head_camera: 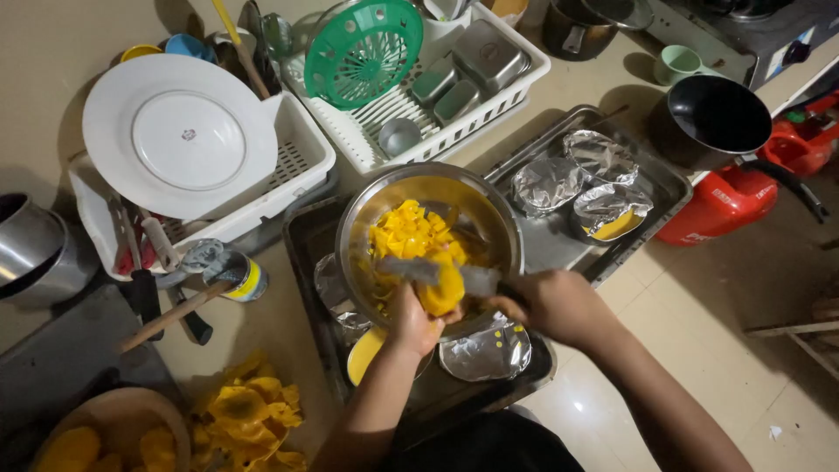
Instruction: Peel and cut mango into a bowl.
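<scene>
Head view: hands [489,310] hold bright yellow mango piece [443,293] over steel bowl [354,232].

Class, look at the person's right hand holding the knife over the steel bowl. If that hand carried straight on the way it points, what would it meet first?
The right hand points leftward, so it would probably first meet the yellow fruit piece held by the left hand above the steel bowl, though depth is unclear.

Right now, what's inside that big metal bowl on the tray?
The metal bowl holds cut yellow fruit pieces piled toward its middle. The left hand holds another yellow piece over the rim while the right hand works a knife across it, hiding the near side.
</scene>
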